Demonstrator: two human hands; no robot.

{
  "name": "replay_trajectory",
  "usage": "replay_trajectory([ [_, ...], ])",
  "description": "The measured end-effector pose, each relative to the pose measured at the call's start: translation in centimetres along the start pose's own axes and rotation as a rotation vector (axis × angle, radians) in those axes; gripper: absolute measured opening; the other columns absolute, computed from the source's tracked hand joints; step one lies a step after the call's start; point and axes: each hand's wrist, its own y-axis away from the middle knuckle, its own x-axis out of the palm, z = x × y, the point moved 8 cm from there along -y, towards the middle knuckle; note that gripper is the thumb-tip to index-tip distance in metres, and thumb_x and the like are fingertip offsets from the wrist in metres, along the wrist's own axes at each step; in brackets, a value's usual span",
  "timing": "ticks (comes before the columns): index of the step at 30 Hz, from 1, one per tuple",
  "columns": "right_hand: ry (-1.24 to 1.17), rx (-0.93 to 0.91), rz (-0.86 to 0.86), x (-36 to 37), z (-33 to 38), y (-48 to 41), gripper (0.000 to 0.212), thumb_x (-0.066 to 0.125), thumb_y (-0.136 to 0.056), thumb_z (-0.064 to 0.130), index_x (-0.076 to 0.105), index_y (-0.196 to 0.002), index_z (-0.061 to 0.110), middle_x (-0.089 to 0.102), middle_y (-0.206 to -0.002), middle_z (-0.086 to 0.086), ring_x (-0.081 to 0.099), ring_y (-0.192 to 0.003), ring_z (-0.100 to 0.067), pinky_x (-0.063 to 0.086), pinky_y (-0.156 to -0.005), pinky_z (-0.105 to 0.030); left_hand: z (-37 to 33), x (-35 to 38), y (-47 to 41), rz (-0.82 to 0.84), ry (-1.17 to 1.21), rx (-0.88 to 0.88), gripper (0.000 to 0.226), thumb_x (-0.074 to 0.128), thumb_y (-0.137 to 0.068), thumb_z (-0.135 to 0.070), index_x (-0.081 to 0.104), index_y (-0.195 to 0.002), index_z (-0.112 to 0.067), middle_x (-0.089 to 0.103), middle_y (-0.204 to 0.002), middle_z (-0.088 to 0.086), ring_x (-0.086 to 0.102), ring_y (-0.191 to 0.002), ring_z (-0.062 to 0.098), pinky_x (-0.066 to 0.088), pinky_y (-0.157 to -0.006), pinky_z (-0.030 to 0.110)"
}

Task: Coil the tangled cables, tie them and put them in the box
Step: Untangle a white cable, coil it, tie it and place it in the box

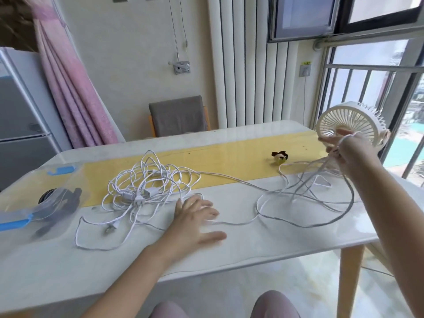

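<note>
Our left hand [197,216] lay flat on the desk [275,244], fingers spread. Our right hand [351,150], raised, gripped a bunch of white cable loops [333,154] trailing down to the desk. The tangled cable pile [146,187] sat just left of the left hand, w/ the clear box [20,212] further left.
</note>
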Motion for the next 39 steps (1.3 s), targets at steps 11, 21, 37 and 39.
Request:
replay_trajectory([
  [11, 1.020, -0.280, 0.066, 0.2, 1.0, 0.2, 0.019, 0.057, -0.085, 0.003, 0.069, -0.100, 0.006, 0.067, -0.101, -0.017, 0.058, -0.085, -0.028, 0.043, -0.072, -0.031, 11.6, -12.3, 1.5, -0.416, -0.254, -0.520, 0.023, 0.053, -0.094, -0.023, 0.054, -0.091, 0.000, 0.063, -0.087, 0.024, 0.061, -0.086, 0.041, 0.039, -0.072, 0.041],
  [21, 1.850, -0.113, 0.374, 5.5, -3.4, 4.4, 0.103, 0.081, -0.069, 0.037, 0.020, -0.148, 0.016, 0.023, -0.150, -0.016, 0.021, -0.138, -0.041, 0.026, -0.108, -0.051, 13.1, -13.4, 0.8, -0.224, -0.285, -0.565, 0.061, 0.053, -0.075, 0.010, 0.048, -0.134, -0.005, 0.045, -0.132, 0.023, 0.043, -0.121, 0.040, 0.031, -0.103, 0.036],
  [37, 0.566, -0.083, 0.856, 15.7, -7.3, 15.0, 0.030, 0.044, -0.099, 0.021, 0.054, -0.071, 0.016, 0.050, -0.060, -0.001, 0.035, -0.043, -0.010, 0.026, -0.040, -0.018, 7.7, -4.6, -1.0, -0.178, 0.095, -0.253, 0.013, 0.061, -0.089, -0.014, 0.074, -0.088, -0.013, 0.066, -0.086, -0.002, 0.059, -0.092, 0.021, 0.042, -0.083, 0.031],
  [39, 0.139, 0.022, 0.651, 14.0, -3.5, 11.1, 0.029, 0.040, -0.099, 0.017, 0.053, -0.073, 0.015, 0.042, -0.051, 0.000, 0.025, -0.036, -0.006, 0.017, -0.033, -0.015, 8.4, -5.9, -0.7, -0.212, 0.079, -0.260, 0.016, 0.060, -0.090, -0.012, 0.075, -0.094, -0.013, 0.067, -0.094, 0.001, 0.057, -0.092, 0.018, 0.041, -0.084, 0.028],
])
